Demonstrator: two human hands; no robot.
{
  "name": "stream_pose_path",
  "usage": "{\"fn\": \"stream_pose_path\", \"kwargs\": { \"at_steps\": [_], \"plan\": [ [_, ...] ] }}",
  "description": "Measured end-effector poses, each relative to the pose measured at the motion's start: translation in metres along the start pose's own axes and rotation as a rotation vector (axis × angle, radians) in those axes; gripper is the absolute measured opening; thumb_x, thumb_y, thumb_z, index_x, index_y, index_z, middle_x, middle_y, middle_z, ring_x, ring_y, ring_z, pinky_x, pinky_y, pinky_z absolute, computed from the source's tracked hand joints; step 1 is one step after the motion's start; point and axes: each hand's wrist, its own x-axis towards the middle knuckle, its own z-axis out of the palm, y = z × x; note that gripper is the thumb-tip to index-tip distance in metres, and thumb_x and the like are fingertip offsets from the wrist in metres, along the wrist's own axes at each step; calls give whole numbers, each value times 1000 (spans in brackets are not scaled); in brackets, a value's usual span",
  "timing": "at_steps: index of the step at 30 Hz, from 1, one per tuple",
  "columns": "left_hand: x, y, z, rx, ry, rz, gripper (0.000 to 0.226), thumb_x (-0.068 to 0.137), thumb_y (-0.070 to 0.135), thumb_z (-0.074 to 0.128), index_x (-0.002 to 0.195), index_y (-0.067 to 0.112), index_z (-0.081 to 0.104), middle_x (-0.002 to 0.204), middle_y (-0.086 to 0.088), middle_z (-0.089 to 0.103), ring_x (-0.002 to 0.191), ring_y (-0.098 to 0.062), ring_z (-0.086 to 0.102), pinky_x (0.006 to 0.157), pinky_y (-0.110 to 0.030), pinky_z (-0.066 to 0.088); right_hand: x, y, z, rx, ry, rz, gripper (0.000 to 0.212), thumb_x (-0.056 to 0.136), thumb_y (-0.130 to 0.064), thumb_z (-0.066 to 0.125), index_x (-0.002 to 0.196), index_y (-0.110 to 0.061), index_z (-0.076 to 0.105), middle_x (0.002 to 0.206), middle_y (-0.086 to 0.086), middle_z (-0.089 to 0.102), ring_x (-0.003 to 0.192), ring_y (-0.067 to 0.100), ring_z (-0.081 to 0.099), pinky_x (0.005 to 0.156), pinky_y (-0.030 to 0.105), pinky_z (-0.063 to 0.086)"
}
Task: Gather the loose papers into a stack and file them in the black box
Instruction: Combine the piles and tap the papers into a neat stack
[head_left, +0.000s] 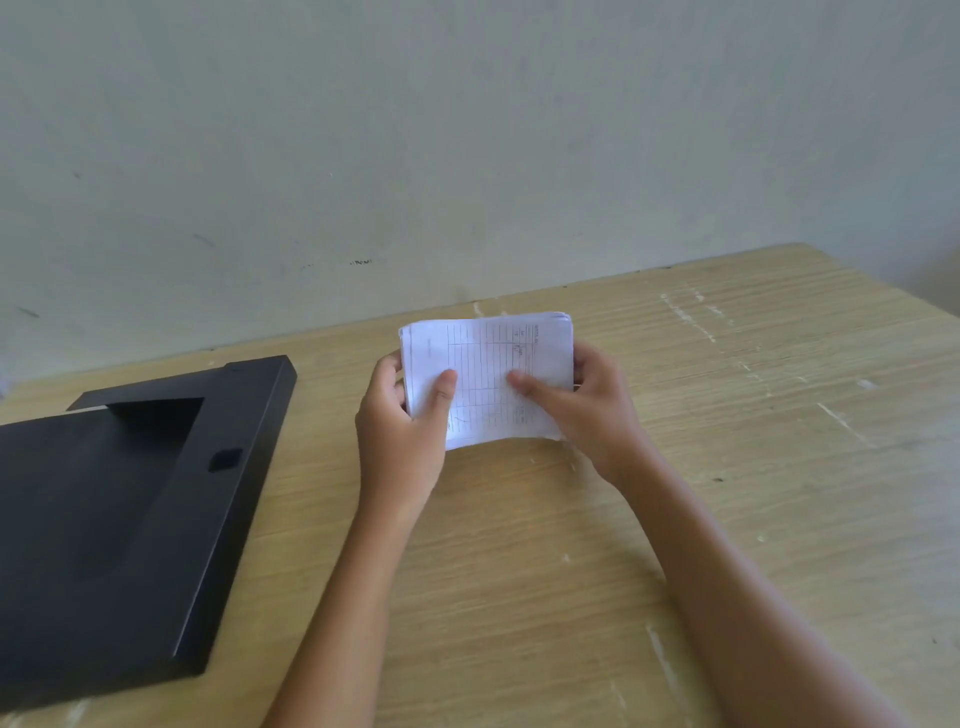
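Observation:
A stack of white papers (488, 358) with printed ruled tables stands upright on its lower edge over the middle of the wooden table (727, 415). My left hand (400, 431) grips its left side, thumb on the front sheet. My right hand (587, 405) grips the right side, thumb pressed on the front too. The black box (119, 519) lies flat at the left of the table, lid shut, a short gap left of my left hand.
A pale wall rises right behind the table's far edge. The tabletop is scuffed with white marks to the right of my hands. The box runs off the left edge of the view.

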Motion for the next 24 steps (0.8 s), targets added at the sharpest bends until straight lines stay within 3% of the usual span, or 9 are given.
{"fn": "stream_pose_path", "kwargs": {
  "at_steps": [3,6,8,11,14,16,19,24],
  "plan": [
    [-6,1,4,77,9,70,12,99,25,63,105,23,53,84,13,63,73,12,60,60,-9,41,-2,2,8,-46,69,-12,23,78,-23,86,96,-28,72,86,-7,76,80,9,74,68,34,62],
    [-11,-3,14,97,57,44,12,103,14,53,114,15,47,87,18,56,78,23,55,65,0,40,-5,5,18,-92,112,-60,26,77,-23,85,94,-34,68,80,-17,72,75,-5,68,61,12,49],
    [-14,-7,18,102,57,3,13,105,13,49,114,16,41,86,18,55,76,21,55,62,-1,40,-6,6,20,-160,95,-94,30,77,-27,85,96,-37,64,80,-21,69,77,-11,64,59,5,44],
    [-17,-9,18,138,56,-1,20,106,15,46,108,28,30,84,16,55,74,15,58,56,-7,42,-6,9,19,-195,90,-113,35,76,-30,85,103,-36,63,82,-21,68,79,-13,63,59,4,43],
    [-18,-9,18,168,60,-20,25,106,15,45,107,31,26,84,16,55,70,2,61,54,-13,41,-6,15,19,-263,63,-118,40,76,-22,86,111,-27,67,78,-26,62,76,-24,58,59,0,40],
    [-17,-9,18,176,54,-37,24,105,13,46,108,27,27,82,15,54,68,3,59,54,-12,41,-6,18,17,-307,44,-140,41,76,-17,86,113,-21,68,76,-30,59,76,-28,55,60,-2,39],
    [-15,-11,16,180,72,-11,23,104,12,49,110,25,32,84,18,53,73,15,58,57,-7,42,-6,21,14,-317,54,-143,39,76,-20,86,110,-26,67,76,-27,61,77,-25,57,60,0,40],
    [-10,-18,16,181,5,-126,29,105,20,52,131,12,42,84,20,50,81,-16,56,66,-25,37,-6,20,9,-290,-2,-111,16,90,-23,73,106,-25,70,78,-22,65,74,-19,60,60,2,42]
  ]
}}
